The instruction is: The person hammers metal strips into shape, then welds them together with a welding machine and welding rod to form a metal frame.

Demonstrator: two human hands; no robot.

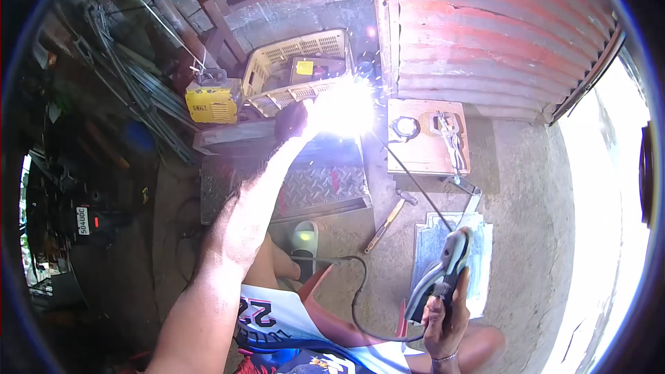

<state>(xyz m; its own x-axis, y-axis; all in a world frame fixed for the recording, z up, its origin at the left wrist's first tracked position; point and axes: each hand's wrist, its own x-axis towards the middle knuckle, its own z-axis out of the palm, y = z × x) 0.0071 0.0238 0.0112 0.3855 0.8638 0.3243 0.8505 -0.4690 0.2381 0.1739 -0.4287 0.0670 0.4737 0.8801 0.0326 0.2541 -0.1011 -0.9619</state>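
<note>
My right hand (447,318) is wrapped round the handle of a welding electrode holder (443,270). A long thin welding rod (418,181) runs from its jaws up and left to a blazing white arc, where sparks fly. My left arm reaches forward to the near-left side of the arc. My left hand (294,123) looks dark against the glare, and its fingers and anything in them cannot be made out. Below the arc lies a diamond-pattern metal plate (315,187). The workpiece at the rod's tip is lost in the light.
A yellow welding machine (213,104) and a plastic crate (260,69) stand behind. To the right are a wooden board (422,156) with a tape roll and clamp pliers (450,140), a hammer (390,221) and a blue-white pad (478,249). A cable (361,284) loops near my legs.
</note>
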